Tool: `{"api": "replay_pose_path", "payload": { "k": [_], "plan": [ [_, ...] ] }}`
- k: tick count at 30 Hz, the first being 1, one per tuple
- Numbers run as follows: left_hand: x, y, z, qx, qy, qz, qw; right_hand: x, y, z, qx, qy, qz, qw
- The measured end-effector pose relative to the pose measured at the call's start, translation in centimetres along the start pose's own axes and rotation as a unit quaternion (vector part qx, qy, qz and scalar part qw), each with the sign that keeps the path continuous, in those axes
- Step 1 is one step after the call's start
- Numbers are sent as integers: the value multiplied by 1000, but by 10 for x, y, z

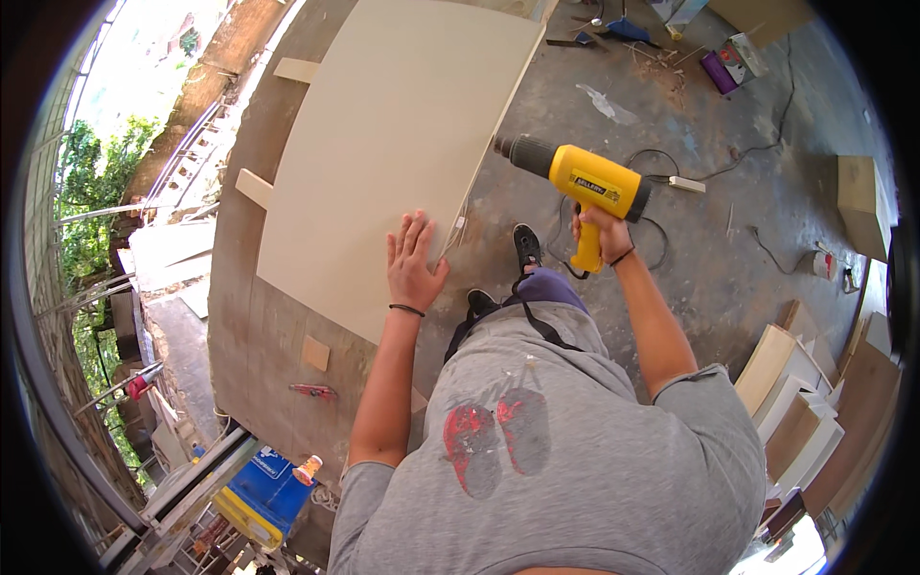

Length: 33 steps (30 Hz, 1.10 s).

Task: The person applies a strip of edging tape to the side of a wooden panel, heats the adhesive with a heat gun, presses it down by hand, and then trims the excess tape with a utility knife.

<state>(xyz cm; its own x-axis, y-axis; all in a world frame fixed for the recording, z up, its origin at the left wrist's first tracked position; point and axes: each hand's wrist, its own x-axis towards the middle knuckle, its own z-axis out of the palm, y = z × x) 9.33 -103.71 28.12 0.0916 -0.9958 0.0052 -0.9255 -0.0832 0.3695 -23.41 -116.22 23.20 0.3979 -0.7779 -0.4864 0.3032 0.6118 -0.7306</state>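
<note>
My right hand (602, 233) is wrapped round the handle of a yellow heat gun (596, 182) with a dark nozzle. The nozzle points left, at the right edge of a large pale board (393, 144). My left hand (415, 261) lies flat on that board near its close right corner, fingers stretched out. Along the board's right side runs a thin edge strip (508, 115), with a loose end hanging near my left hand. Beneath the board is a worn wooden workbench (240, 335). Whether the nozzle touches the edge cannot be told.
Wooden slats (254, 189) stick out from under the board's left side. On the bench lie a small square wood piece (315, 353) and a red tool (314, 391). A black cable (747, 163) crosses the floor. Panels (795, 412) lean at the right; a blue container (268, 489) stands lower left.
</note>
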Motion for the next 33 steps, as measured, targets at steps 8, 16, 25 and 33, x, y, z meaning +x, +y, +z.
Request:
{"api": "replay_pose_path", "payload": {
  "k": [8,16,25,33],
  "plan": [
    [-49,-17,-6,1,2,3,1000,-41,37,20,-3,-15,23,1000],
    [-105,-39,-19,-5,-18,3,1000,-82,73,39,-19,-40,39,998],
    [-168,-59,-30,6,-35,-4,999,-134,100,69,-66,-66,61,994],
    [-189,-63,-37,0,-34,-14,999,-170,152,61,-140,-132,84,978]
  ]
}}
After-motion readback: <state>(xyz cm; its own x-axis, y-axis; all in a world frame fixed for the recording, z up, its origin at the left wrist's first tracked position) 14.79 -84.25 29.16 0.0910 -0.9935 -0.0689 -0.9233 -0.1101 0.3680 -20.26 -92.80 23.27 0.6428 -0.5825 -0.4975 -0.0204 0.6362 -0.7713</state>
